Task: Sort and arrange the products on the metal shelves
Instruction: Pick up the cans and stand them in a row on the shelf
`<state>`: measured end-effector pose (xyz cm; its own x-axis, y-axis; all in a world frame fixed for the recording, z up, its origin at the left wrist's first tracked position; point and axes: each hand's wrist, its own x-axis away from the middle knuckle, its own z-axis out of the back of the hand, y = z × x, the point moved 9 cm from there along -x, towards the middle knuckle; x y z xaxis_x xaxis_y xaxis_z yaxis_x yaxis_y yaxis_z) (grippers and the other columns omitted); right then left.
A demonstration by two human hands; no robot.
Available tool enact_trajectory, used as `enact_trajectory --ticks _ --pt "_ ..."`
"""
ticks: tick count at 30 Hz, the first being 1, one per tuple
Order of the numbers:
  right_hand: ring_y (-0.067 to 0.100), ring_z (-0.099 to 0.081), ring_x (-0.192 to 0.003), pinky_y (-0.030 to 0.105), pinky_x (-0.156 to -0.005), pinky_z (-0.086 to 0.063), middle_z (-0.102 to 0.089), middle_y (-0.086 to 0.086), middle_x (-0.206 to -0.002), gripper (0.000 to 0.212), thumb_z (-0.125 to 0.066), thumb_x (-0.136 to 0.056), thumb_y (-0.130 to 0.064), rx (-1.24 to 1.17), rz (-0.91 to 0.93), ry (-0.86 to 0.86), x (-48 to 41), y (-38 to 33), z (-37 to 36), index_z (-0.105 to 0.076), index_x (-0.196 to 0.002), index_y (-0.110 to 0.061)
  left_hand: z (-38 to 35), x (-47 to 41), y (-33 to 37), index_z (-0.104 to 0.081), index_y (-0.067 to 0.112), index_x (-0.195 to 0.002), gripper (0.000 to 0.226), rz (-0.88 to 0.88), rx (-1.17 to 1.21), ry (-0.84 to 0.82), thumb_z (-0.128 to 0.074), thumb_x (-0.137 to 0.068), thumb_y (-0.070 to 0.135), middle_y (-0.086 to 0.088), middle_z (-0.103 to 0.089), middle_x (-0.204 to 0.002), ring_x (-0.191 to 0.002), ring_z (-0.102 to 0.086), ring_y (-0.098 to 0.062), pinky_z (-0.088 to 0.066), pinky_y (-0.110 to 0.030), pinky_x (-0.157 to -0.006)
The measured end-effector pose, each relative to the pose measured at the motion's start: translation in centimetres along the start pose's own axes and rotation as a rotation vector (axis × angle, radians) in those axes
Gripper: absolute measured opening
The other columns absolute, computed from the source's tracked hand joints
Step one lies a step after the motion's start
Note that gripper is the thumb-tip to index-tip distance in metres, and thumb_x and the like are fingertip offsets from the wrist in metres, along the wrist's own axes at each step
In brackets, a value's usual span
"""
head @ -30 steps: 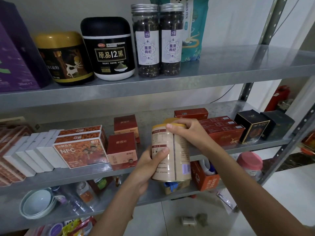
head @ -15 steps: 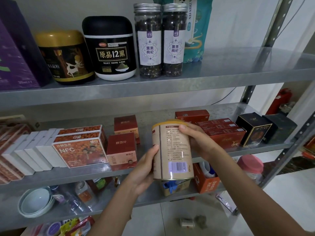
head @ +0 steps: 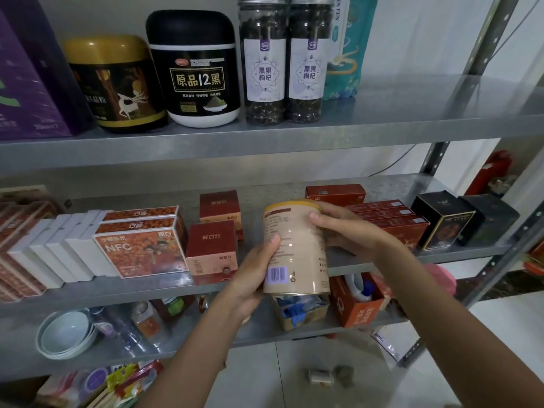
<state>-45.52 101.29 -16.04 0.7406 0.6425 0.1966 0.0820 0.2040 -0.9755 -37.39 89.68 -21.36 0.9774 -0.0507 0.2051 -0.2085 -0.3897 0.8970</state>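
Both hands grip one beige can (head: 297, 251), held upright before the middle shelf (head: 132, 293). The left hand (head: 250, 278) wraps its lower side, thumb on the label. The right hand (head: 347, 231) curls round the top by the yellow lid. Left of the hands stand two red boxes (head: 212, 250) and two NFC boxes (head: 141, 251). To the right are two black boxes (head: 443, 220). Above are two tubs (head: 117, 83) and two jars (head: 265, 63).

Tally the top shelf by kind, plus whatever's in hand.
Purple box: 1
Wide jars: 2 (gold-lidded jar, black-lidded jar)
Tall clear jars: 2
Teal pouch: 1
Beige can, gripped by left hand and right hand: 1
Total: 7
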Motion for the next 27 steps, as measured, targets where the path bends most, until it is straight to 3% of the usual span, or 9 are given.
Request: enact_trajectory --ticks 3,6,9,11,13,15,18,22,27 --pt "0.03 -0.062 -0.116 0.044 -0.095 -0.051 -0.064 0.014 -0.125 0.06 -0.067 -0.081 -0.043 -0.158 0.011 -0.063 -0.3 0.5 -0.6 -0.052 -0.133 -0.015 -1.3 0.2 -0.7 -0.055 0.014 -0.13 0.074 0.088 0.193 -0.115 -0.072 -0.069 0.053 -0.016 -0.065 -0.125 -0.115 -0.064 -0.028 -0.055 -0.041 -0.088" --pt "0.033 -0.062 -0.115 0.046 -0.097 -0.051 -0.064 0.018 -0.125 0.055 -0.07 -0.084 -0.037 -0.22 0.058 0.053 -0.8 0.4 -0.1 -0.055 -0.131 -0.011 -1.6 0.3 -1.1 -0.054 0.012 -0.131 0.074 0.123 0.277 -0.126 -0.071 -0.072 0.053 -0.018 -0.064 -0.127 -0.117 -0.063 -0.029 -0.054 -0.042 -0.091" --pt "0.028 -0.068 -0.104 0.039 -0.086 -0.056 -0.07 0.013 -0.114 0.056 -0.075 -0.071 -0.036 -0.215 0.06 0.166 -0.9 0.2 0.2 -0.064 -0.121 -0.012 -0.2 -0.3 -0.2 -0.054 0.017 -0.129 0.065 0.074 0.089 -0.019 -0.062 -0.078 0.056 -0.011 -0.069 -0.12 -0.11 -0.067 -0.024 -0.054 -0.04 -0.091" --pt "0.02 -0.073 -0.09 0.029 -0.072 -0.058 -0.074 0.008 -0.105 0.057 -0.081 -0.062 -0.036 -0.168 0.04 0.263 -1.0 0.0 0.3 -0.068 -0.113 -0.014 0.7 -0.5 1.0 -0.048 0.019 -0.135 0.078 -0.004 -0.17 0.065 -0.065 -0.072 0.06 -0.007 -0.069 -0.12 -0.108 -0.067 -0.021 -0.053 -0.042 -0.096" --pt "0.019 -0.073 -0.09 0.033 -0.077 -0.06 -0.074 0.006 -0.104 0.058 -0.085 -0.063 -0.037 -0.082 -0.004 0.343 -1.6 0.0 0.2 -0.068 -0.113 -0.014 1.0 -0.7 1.8 -0.041 0.021 -0.141 0.093 -0.037 -0.334 0.094 -0.073 -0.063 0.06 -0.005 -0.067 -0.122 -0.106 -0.068 -0.019 -0.053 -0.042 -0.096" --pt "0.023 -0.071 -0.095 0.04 -0.085 -0.058 -0.073 0.006 -0.105 0.054 -0.083 -0.071 -0.042 0.022 -0.073 0.363 -2.5 -0.1 -0.2 -0.066 -0.114 -0.013 1.3 -1.1 1.9 -0.044 0.019 -0.139 0.092 -0.006 -0.298 0.103 -0.078 -0.061 0.054 -0.007 -0.069 -0.118 -0.103 -0.069 -0.021 -0.055 -0.04 -0.092" --pt "0.027 -0.067 -0.094 0.039 -0.074 -0.059 -0.067 0.008 -0.107 0.053 -0.066 -0.086 -0.052 0.14 -0.197 0.322 -3.2 -0.3 -0.5 -0.061 -0.122 -0.012 1.8 -1.7 1.2 -0.055 0.007 -0.129 0.076 0.182 -0.048 0.084 -0.077 -0.065 0.044 -0.016 -0.072 -0.107 -0.094 -0.071 -0.028 -0.058 -0.039 -0.083" --pt "0.035 -0.065 -0.102 0.044 -0.079 -0.059 -0.058 0.011 -0.124 0.06 -0.05 -0.09 -0.063 0.237 -0.328 0.152 -4.1 0.1 -0.8 -0.049 -0.136 -0.024 1.4 -1.7 0.2 -0.063 0.001 -0.114 0.062 0.396 0.251 -0.004 -0.073 -0.069 0.042 -0.021 -0.072 -0.094 -0.077 -0.073 -0.03 -0.06 -0.039 -0.064" --pt "0.019 -0.074 -0.086 0.032 -0.066 -0.059 -0.075 0.004 -0.096 0.059 -0.065 -0.075 -0.054 0.092 -0.312 -0.061 -4.7 -0.2 -1.9 -0.054 -0.122 -0.019 3.3 -2.8 1.0 -0.056 0.009 -0.127 0.07 0.215 0.08 0.031 -0.079 -0.066 0.037 -0.018 -0.071 -0.109 -0.099 -0.07 -0.032 -0.056 -0.046 -0.085"
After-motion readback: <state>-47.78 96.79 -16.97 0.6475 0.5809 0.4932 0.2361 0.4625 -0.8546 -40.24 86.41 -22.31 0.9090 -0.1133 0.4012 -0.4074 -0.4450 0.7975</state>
